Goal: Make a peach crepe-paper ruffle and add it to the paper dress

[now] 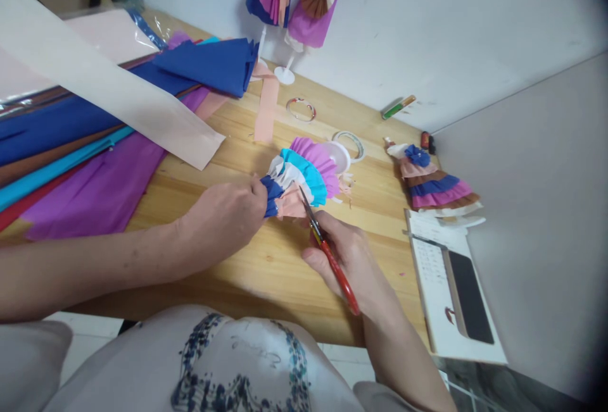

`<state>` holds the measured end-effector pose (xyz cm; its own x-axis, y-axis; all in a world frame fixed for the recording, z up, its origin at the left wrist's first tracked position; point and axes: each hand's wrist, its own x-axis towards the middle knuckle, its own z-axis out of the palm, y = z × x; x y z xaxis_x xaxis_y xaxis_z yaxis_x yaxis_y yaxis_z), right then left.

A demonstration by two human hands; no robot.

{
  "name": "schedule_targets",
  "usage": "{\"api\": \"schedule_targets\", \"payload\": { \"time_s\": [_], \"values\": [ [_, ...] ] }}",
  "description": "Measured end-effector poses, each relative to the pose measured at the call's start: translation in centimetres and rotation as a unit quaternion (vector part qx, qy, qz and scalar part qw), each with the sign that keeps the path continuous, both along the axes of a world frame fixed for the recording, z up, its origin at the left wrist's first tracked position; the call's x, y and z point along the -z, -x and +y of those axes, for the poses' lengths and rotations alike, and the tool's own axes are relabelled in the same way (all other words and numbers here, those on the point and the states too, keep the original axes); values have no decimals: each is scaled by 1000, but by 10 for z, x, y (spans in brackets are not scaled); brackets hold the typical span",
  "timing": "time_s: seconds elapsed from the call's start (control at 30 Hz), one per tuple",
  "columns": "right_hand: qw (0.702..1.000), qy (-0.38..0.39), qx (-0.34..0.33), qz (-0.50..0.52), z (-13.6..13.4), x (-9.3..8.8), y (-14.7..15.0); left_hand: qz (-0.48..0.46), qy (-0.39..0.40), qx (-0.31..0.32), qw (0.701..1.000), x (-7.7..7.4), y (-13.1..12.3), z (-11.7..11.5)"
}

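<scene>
A small doll-like dress of ruffled crepe paper point(308, 174), in purple, turquoise, white, peach and blue layers, lies tilted over the wooden table with a white round base point(338, 156) at its far end. My left hand point(225, 219) is closed on its narrow blue end, the fingertips partly hidden. My right hand point(349, 257) grips red-handled scissors point(332, 263). Their dark, narrow tip points up and left, at the peach and white ruffles. The scissors look edge-on, so I cannot tell how far the blades are apart.
Folded crepe paper point(95, 114) in several colours covers the left side, under a long pale strip point(118, 92). A peach strip point(266, 108) and tape rolls point(349, 145) lie beyond the dress. Two paper dresses point(318, 4) stand at the wall. Another dress point(434, 181) and a white board point(430, 266) are right.
</scene>
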<state>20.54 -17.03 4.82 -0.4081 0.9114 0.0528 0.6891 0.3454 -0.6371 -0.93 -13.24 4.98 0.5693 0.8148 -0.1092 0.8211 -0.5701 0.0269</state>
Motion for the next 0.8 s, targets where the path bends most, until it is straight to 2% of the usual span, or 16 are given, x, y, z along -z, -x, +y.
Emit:
{"api": "schedule_targets", "payload": {
  "time_s": [0.23,0.8],
  "values": [
    [999,-7,-2,38,-1,7,-4,-17,10,-14,1000,-1,0,0],
    [999,-25,10,32,-3,8,-7,-4,2,-16,1000,-4,1,2]
  ]
}}
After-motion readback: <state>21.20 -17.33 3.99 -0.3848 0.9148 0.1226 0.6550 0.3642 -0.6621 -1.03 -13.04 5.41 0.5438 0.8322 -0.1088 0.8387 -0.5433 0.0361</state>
